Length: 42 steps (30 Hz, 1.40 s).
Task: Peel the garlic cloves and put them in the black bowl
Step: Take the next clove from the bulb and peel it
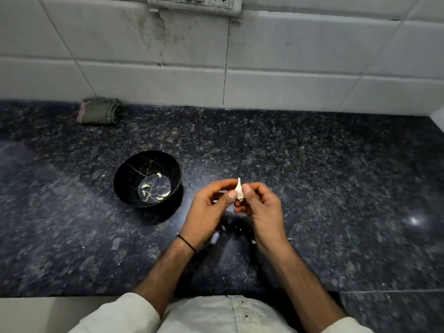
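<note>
Right of black bowl (121, 186): left hand (206, 212) and right hand (262, 207) both pinch garlic clove (239, 191).
Risk: papery skin slips, clove drops onto tabletop (336, 176).

Left hand (208, 209): held up, back toward the camera, thumb and forefinger pinching the garlic clove (239, 190) from its 9 o'clock side.
Right hand (263, 209): thumb tip pressed to the clove's 3 o'clock side, other fingers curled under it.
Left forearm (163, 272): bare, entering from 7 o'clock; thin black band (188, 243) around the wrist.
Right forearm (305, 280): bare, entering from 5 o'clock.
Sleeves (129, 311): pale, pushed up toward the elbows.
</note>
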Each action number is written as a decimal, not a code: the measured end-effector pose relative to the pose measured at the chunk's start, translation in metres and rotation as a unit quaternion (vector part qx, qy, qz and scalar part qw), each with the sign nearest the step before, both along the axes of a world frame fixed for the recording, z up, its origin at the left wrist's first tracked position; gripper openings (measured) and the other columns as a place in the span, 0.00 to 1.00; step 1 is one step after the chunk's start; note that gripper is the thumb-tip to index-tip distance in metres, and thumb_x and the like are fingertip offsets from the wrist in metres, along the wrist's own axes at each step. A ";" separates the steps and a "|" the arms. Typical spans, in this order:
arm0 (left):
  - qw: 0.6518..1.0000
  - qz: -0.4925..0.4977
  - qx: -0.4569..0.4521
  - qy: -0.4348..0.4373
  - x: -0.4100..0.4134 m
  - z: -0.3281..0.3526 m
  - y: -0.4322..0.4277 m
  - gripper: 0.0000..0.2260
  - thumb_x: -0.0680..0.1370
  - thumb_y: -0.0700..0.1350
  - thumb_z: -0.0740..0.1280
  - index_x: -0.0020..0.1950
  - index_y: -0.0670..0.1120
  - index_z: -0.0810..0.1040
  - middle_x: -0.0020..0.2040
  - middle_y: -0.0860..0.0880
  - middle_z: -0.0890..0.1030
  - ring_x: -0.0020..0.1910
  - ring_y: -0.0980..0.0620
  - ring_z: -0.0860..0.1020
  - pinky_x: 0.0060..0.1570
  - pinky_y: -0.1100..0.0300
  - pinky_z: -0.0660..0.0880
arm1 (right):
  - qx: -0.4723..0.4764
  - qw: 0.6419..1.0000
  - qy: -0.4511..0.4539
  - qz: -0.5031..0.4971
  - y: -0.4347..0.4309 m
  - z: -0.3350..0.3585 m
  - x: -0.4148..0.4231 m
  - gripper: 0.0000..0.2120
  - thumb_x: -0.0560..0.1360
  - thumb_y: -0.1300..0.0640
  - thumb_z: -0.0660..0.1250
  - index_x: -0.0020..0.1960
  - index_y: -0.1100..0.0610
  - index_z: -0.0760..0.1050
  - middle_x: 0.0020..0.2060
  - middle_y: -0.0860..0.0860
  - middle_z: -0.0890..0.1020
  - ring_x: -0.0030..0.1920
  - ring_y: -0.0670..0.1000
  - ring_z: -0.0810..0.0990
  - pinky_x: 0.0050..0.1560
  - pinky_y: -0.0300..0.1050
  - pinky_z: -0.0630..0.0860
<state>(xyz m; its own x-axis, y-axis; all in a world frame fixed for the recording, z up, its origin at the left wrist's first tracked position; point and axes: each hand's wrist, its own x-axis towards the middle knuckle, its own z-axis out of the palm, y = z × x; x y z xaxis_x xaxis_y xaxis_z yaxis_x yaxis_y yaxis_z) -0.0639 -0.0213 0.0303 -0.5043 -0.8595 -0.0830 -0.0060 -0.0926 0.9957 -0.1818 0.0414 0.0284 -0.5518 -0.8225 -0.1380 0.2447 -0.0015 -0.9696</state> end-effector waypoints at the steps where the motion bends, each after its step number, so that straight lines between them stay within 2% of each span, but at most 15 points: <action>1: 1.000 0.002 -0.011 0.003 -0.001 0.002 0.002 0.10 0.79 0.40 0.70 0.60 0.47 0.82 0.56 0.49 0.85 0.55 0.47 0.82 0.56 0.44 0.79 | -0.003 1.000 -0.011 -0.002 0.002 0.004 0.000 0.08 0.81 0.61 0.64 0.51 0.67 0.77 0.40 0.56 0.83 0.37 0.50 0.80 0.39 0.42 0.79; 4: 0.999 0.023 -0.037 0.010 -0.002 0.007 0.009 0.09 0.79 0.38 0.69 0.58 0.46 0.83 0.53 0.48 0.85 0.53 0.48 0.83 0.53 0.51 0.78 | -0.008 1.000 -0.024 0.001 0.008 0.012 0.001 0.07 0.81 0.62 0.63 0.51 0.64 0.79 0.43 0.57 0.84 0.42 0.52 0.82 0.43 0.45 0.80; 7: 0.998 0.035 -0.052 0.021 -0.003 0.009 0.012 0.08 0.79 0.39 0.69 0.57 0.46 0.84 0.52 0.48 0.86 0.53 0.47 0.83 0.55 0.49 0.78 | -0.006 0.999 -0.031 -0.003 0.014 0.020 0.003 0.06 0.81 0.64 0.64 0.52 0.63 0.79 0.46 0.58 0.84 0.45 0.56 0.84 0.48 0.47 0.81; 14: 0.999 0.019 -0.040 0.021 0.000 0.014 0.017 0.09 0.78 0.40 0.70 0.58 0.44 0.82 0.52 0.47 0.85 0.53 0.45 0.82 0.52 0.50 0.79 | -0.002 0.999 -0.019 -0.041 0.019 0.024 0.004 0.04 0.79 0.66 0.66 0.50 0.66 0.79 0.46 0.63 0.84 0.43 0.58 0.85 0.43 0.46 0.82; 21: 0.997 0.004 -0.082 -0.007 0.005 0.013 0.016 0.10 0.78 0.37 0.70 0.57 0.47 0.83 0.53 0.48 0.83 0.52 0.50 0.82 0.53 0.55 0.79 | 0.007 0.998 -0.041 -0.043 0.019 0.023 0.010 0.04 0.78 0.66 0.67 0.50 0.67 0.78 0.45 0.62 0.84 0.41 0.56 0.85 0.43 0.46 0.83; 26: 0.998 -0.001 -0.067 -0.008 0.004 0.012 0.015 0.07 0.79 0.39 0.69 0.57 0.47 0.81 0.53 0.49 0.84 0.53 0.49 0.82 0.53 0.51 0.80 | 0.021 0.999 -0.005 -0.041 0.017 0.022 0.011 0.05 0.79 0.64 0.67 0.51 0.66 0.78 0.45 0.61 0.84 0.41 0.56 0.85 0.46 0.52 0.83; 28: 0.997 -0.001 -0.072 -0.019 0.004 0.010 0.015 0.07 0.80 0.40 0.69 0.56 0.47 0.80 0.52 0.51 0.84 0.52 0.51 0.82 0.52 0.52 0.79 | 0.036 0.998 0.039 -0.041 0.016 0.021 0.011 0.04 0.79 0.62 0.68 0.50 0.64 0.78 0.43 0.58 0.84 0.38 0.53 0.83 0.45 0.53 0.81; 30: 0.997 0.000 -0.070 -0.027 0.003 0.009 0.015 0.06 0.80 0.39 0.68 0.56 0.47 0.80 0.51 0.51 0.84 0.52 0.51 0.82 0.52 0.50 0.79 | 0.037 0.997 0.056 -0.040 0.016 0.021 0.011 0.03 0.78 0.62 0.68 0.49 0.62 0.78 0.42 0.57 0.84 0.37 0.50 0.81 0.40 0.48 0.80; 33: 0.998 0.000 -0.054 -0.028 0.002 0.004 0.013 0.08 0.81 0.37 0.67 0.58 0.45 0.80 0.52 0.50 0.84 0.53 0.50 0.82 0.57 0.47 0.79 | 0.035 0.999 0.037 -0.019 0.015 0.020 0.010 0.04 0.78 0.62 0.69 0.50 0.63 0.78 0.42 0.56 0.83 0.38 0.49 0.81 0.38 0.42 0.79; 36: 0.998 -0.001 -0.060 -0.034 0.002 0.000 0.011 0.12 0.79 0.41 0.66 0.62 0.48 0.80 0.56 0.50 0.84 0.58 0.50 0.81 0.61 0.44 0.77 | 0.042 0.999 0.025 -0.014 0.014 0.018 0.010 0.04 0.77 0.63 0.70 0.50 0.64 0.77 0.41 0.54 0.83 0.38 0.49 0.82 0.38 0.41 0.79; 39: 0.997 -0.001 -0.072 -0.039 0.000 -0.003 0.010 0.13 0.77 0.43 0.66 0.61 0.51 0.81 0.56 0.50 0.84 0.58 0.48 0.81 0.61 0.42 0.77 | 0.046 0.998 0.008 -0.039 0.011 0.017 0.011 0.03 0.76 0.65 0.70 0.48 0.65 0.78 0.38 0.53 0.84 0.36 0.48 0.82 0.36 0.42 0.78; 42: 0.997 0.006 -0.060 -0.038 -0.003 -0.005 0.008 0.13 0.77 0.42 0.66 0.60 0.48 0.82 0.55 0.50 0.84 0.55 0.48 0.82 0.59 0.42 0.77 | 0.057 0.997 -0.010 -0.050 0.008 0.017 0.011 0.02 0.75 0.65 0.71 0.46 0.64 0.78 0.34 0.52 0.84 0.34 0.47 0.81 0.35 0.43 0.78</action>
